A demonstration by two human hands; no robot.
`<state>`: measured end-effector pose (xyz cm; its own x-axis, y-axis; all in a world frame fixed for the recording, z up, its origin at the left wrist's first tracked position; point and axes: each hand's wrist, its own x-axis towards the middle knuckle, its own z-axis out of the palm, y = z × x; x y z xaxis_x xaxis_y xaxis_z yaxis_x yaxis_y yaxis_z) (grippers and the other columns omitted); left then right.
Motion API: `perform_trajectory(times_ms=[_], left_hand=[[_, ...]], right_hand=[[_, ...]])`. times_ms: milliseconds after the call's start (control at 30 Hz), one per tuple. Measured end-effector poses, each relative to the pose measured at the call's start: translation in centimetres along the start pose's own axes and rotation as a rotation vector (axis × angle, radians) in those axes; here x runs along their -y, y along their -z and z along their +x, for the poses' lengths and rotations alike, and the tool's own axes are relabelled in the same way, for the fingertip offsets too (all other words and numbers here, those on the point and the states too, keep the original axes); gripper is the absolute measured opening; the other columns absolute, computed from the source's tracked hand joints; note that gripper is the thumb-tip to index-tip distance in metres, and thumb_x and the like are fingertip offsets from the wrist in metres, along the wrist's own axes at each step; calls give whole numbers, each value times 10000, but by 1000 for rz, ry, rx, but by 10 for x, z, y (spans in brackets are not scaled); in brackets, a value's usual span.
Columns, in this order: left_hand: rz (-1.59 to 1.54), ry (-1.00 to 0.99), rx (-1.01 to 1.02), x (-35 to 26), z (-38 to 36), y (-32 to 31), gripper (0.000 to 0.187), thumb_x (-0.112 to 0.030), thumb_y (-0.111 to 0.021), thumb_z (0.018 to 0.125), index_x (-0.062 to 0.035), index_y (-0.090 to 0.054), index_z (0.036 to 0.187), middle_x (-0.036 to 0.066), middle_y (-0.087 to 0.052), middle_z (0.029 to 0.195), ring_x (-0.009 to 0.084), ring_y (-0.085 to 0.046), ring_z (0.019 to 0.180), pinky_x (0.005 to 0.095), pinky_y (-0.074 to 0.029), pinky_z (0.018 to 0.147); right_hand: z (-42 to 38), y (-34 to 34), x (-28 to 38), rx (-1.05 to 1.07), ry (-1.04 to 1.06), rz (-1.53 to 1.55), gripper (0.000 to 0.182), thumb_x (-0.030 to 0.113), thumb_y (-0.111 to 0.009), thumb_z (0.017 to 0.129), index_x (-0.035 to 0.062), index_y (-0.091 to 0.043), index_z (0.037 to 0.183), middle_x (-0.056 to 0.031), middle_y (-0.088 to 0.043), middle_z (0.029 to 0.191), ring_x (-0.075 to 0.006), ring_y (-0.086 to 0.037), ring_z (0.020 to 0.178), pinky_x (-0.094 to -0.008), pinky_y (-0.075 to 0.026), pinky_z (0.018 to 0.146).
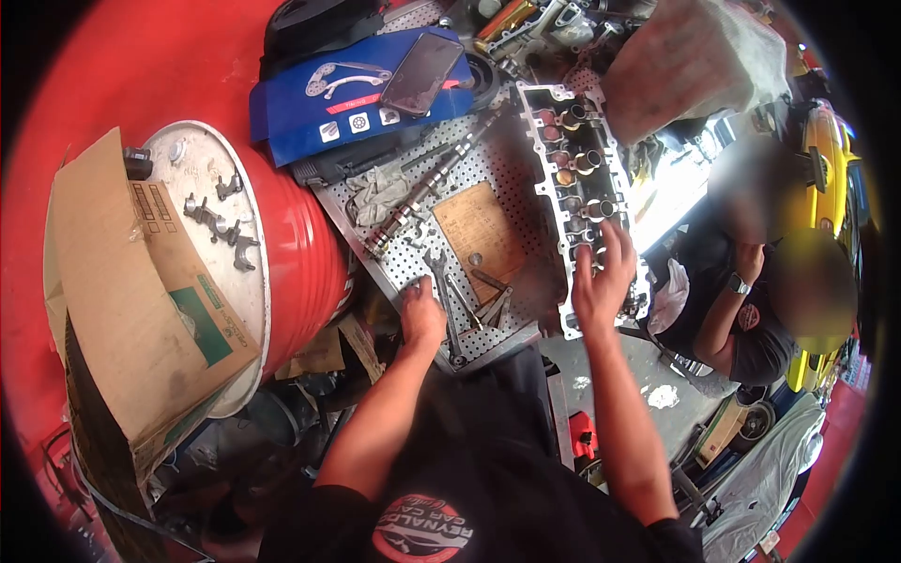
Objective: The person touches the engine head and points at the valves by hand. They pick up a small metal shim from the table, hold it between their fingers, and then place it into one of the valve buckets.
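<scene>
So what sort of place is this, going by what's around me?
Most likely a car repair workshop. What looks like an engine cylinder head sits under your right hand, a camshaft-like part lies nearby, and an apparent yellow car shows at the right.

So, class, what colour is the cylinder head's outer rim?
Silvery grey; the cylinder head's rim shows best in the head view.

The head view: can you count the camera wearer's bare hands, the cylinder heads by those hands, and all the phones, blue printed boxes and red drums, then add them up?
Hands: 2, left hand and right hand
Cylinder head: 1
Phone: 1
Blue printed box: 1
Red drum: 1
Total: 6
</scene>
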<state>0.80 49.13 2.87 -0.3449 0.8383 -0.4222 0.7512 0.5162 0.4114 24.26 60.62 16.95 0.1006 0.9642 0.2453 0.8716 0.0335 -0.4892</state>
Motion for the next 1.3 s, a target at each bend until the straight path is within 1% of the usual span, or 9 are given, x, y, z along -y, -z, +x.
perform_trajectory(times_ms=[133, 300, 467, 533, 567, 667, 867, 1033, 1300], left_hand=[[91, 11, 43, -6, 7, 14, 525, -187, -644, 838, -152, -455, 1326, 224, -561, 1172, 390, -571, 1074, 482, -495, 866], [145, -98, -7, 5, 12, 35, 531, -242, -659, 847, -132, -455, 1325, 193, -562, 1184, 373, -558, 1101, 468, -493, 876], [202, -251, -13, 14, 16, 47, 471, -266, -613, 878, -96, -489, 1299, 190, -602, 1107, 361, -574, 1070, 464, -507, 848], [146, -312, -15, 12, 16, 49, 431, -247, -621, 874, -93, -521, 1264, 191, -629, 1074, 361, -587, 1039, 469, -499, 838], [139, -329, -3, 7, 14, 52, 432, -234, -619, 874, -98, -522, 1273, 193, -634, 1054, 366, -597, 1009, 476, -497, 823], [139, -407, 90, -22, 2, 62, 495, -197, -610, 873, -118, -476, 1343, 196, -645, 962, 380, -622, 900, 491, -492, 769], [265, -802, 465, -145, -33, 59, 824, -67, -527, 856, -292, -130, 1542, 190, -606, 908, 372, -633, 854, 484, -530, 729], [446, -837, 493, -205, -13, 16, 653, -110, -468, 886, -211, -291, 1507, 201, -626, 909, 377, -644, 833, 477, -527, 734], [466, -674, 592, -245, 1, 33, 626, -120, -445, 909, -81, -247, 1501, 235, -668, 987, 351, -675, 901, 445, -540, 806]], right_hand=[[-122, 15, -2, -112, -400, 216, 448, 217, -569, 944, 45, -474, 1346, -172, -497, 1284, -319, -469, 1197, -423, -331, 1050], [-155, 4, -40, -319, -1624, 672, 626, 461, -356, 1006, -20, -353, 1406, -151, -437, 1385, -313, -434, 1279, -436, -403, 1005], [-111, -51, -84, -694, -1421, 1054, 742, 587, -300, 976, -67, -467, 1283, -152, -608, 1161, -267, -609, 1004, -437, -511, 756], [-76, -48, -63, -680, -1779, 868, 733, 577, -252, 988, -57, -545, 1210, -141, -673, 921, -291, -643, 917, -422, -519, 683], [-76, -57, -71, -708, -1791, 760, 739, 558, -215, 998, -63, -582, 1165, -177, -688, 830, -367, -636, 988, -453, -506, 803], [-77, -65, -64, -560, -1673, 112, 754, 530, -165, 998, -75, -588, 1150, -278, -649, 1074, -474, -572, 1049, -512, -386, 975], [-57, -45, -37, -468, -1705, 48, 728, 502, -155, 1001, -53, -595, 1167, -288, -631, 1112, -479, -556, 1082, -532, -381, 973], [-53, -44, -33, -479, -1713, 10, 719, 505, -160, 1001, -41, -595, 1174, -282, -633, 1115, -469, -565, 1073, -526, -400, 958], [-52, -46, -36, -484, -1723, 12, 712, 514, -169, 1001, -39, -588, 1161, -294, -626, 1108, -479, -566, 1051, -538, -407, 928]])
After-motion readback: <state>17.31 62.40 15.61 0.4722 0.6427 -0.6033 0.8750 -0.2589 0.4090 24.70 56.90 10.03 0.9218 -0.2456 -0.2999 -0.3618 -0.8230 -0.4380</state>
